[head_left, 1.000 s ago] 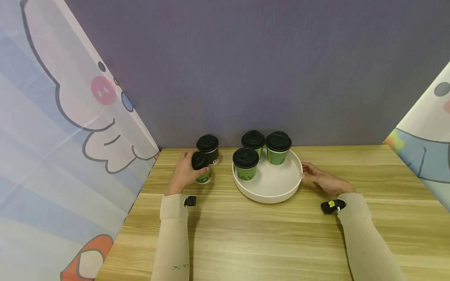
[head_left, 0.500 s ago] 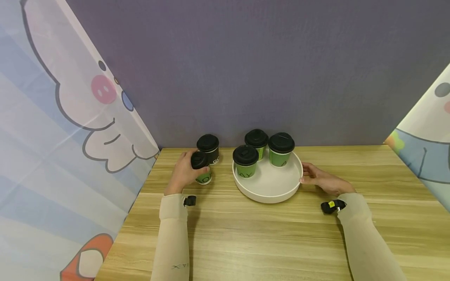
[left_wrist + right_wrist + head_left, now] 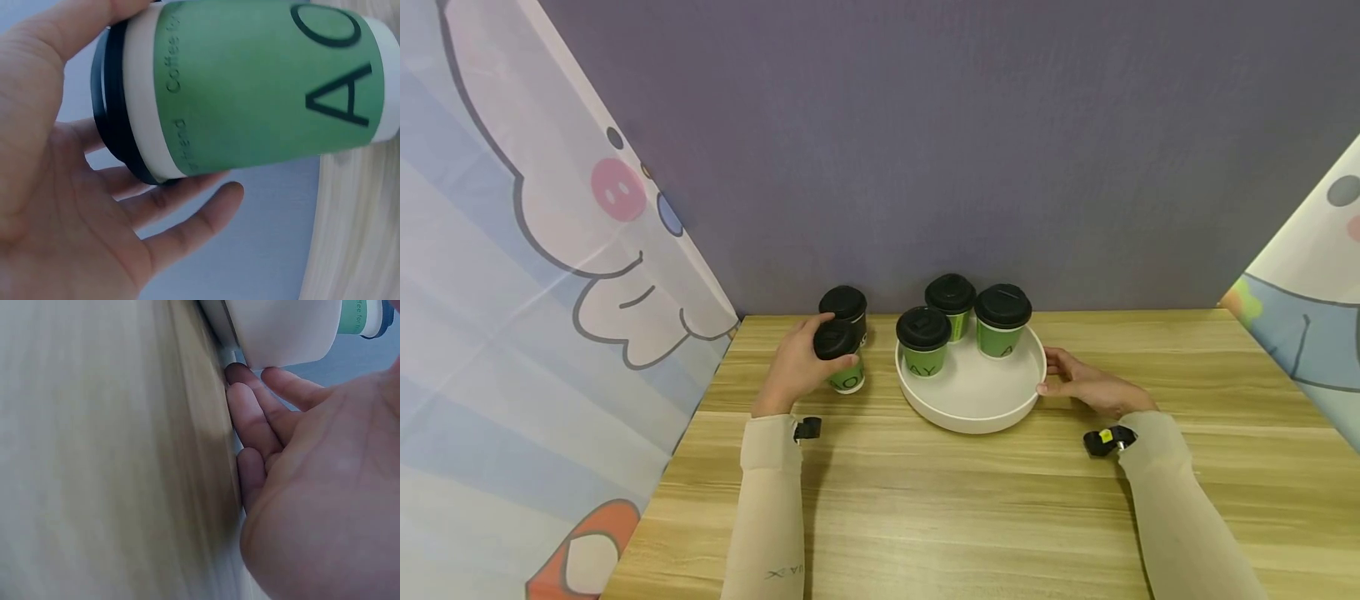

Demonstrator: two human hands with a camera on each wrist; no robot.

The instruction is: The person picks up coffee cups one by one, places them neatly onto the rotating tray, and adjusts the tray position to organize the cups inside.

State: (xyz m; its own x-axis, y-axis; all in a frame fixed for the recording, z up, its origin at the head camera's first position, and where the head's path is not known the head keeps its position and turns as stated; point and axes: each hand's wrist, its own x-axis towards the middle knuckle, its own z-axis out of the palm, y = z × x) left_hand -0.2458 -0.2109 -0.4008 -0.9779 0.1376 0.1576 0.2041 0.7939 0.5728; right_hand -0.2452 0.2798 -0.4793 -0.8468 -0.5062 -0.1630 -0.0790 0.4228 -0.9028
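A green paper coffee cup [image 3: 847, 377] with a black lid is held by my left hand [image 3: 793, 367], at the left of the table. In the left wrist view the cup [image 3: 250, 87] lies between the thumb above and several fingers behind its lid end. Just behind it stands a dark cup [image 3: 842, 302], partly hidden. My right hand [image 3: 1093, 387] touches the right outer side of a round white tray [image 3: 973, 423]; its fingertips meet the tray wall [image 3: 287, 337] in the right wrist view. In the tray are three green lidded cups: front left [image 3: 924, 360], back [image 3: 957, 325] and right [image 3: 997, 340].
The wooden table [image 3: 955, 508] ends at a grey-purple wall [image 3: 925, 150] behind the cups. Cartoon-printed curtains [image 3: 512, 333] hang at both sides. A wrist camera [image 3: 1108, 439] is strapped at each sleeve cuff.
The tray's cups have shifted clockwise: the back and right cups rightward, the front left one slightly back. My right thumb slid nearer along the rim. My left hand moved the green cup slightly right.
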